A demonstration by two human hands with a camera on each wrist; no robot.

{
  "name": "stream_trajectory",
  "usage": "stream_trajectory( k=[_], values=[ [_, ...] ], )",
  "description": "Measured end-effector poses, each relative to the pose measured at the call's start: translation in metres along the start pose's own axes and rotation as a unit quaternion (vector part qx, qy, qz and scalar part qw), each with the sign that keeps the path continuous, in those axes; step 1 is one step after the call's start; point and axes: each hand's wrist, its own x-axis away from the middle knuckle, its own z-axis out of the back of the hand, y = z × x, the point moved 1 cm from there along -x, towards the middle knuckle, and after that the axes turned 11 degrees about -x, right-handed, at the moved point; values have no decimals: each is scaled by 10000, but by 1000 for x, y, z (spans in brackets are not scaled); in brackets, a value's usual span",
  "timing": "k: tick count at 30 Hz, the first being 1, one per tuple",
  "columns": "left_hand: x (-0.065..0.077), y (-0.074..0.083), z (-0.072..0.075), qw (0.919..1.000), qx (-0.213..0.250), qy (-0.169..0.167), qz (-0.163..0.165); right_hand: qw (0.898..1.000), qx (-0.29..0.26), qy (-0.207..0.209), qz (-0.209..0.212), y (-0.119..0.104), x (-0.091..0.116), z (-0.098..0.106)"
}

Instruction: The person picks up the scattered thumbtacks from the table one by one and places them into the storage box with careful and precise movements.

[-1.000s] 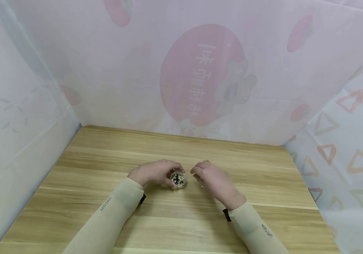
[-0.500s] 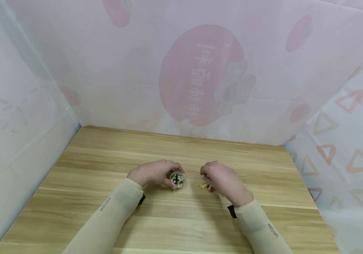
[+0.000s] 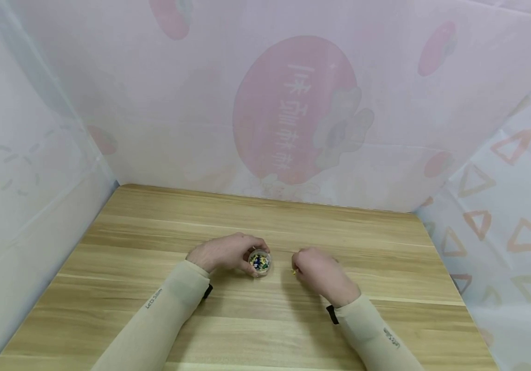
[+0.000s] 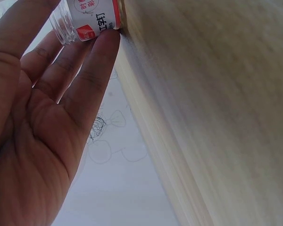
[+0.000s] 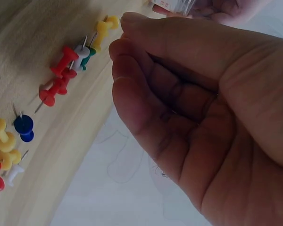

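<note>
My left hand point(image 3: 233, 252) holds a small clear jar point(image 3: 265, 272), thumb and fingers around its side, upright on the table. Push pins point(image 3: 259, 262) of several colours show inside the jar. In the left wrist view, fingers support the jar's point(image 4: 92, 19) red and white label. My right hand point(image 3: 321, 273) is low over the table, right of the jar. The right wrist view shows its fingers loosely bent, thumb and index tips close together, with no pin visible between them. Just beyond the fingertips lies a yellow push pin point(image 5: 103, 32).
Loose push pins lie on the wooden table point(image 3: 228, 324) under my right hand: red pins point(image 5: 63, 61), a blue pin point(image 5: 23, 126), yellow pins point(image 5: 4, 136) and others. Their metal points stick out variously. A printed cloth wall point(image 3: 191, 103) stands behind the table.
My right hand has moved away from beside the jar, rightward, then down over the loose pins, which it now mostly covers in the head view. The left hand and jar stay put.
</note>
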Motion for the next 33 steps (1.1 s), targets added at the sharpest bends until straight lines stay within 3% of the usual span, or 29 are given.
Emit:
stream_trajectory(
  k=[21, 27, 33],
  values=[
    [0, -1, -1, 10000, 47, -2, 54, 9993, 339, -166, -45, -7, -3, -11],
    [0, -2, -1, 10000, 72, -2, 28, 9990, 420, 78, 127, -10, -5, -11],
    [-1, -2, 0, 9999, 154, 8, -7, 9957, 552, 485, 569, -14, -6, -9]
  ],
)
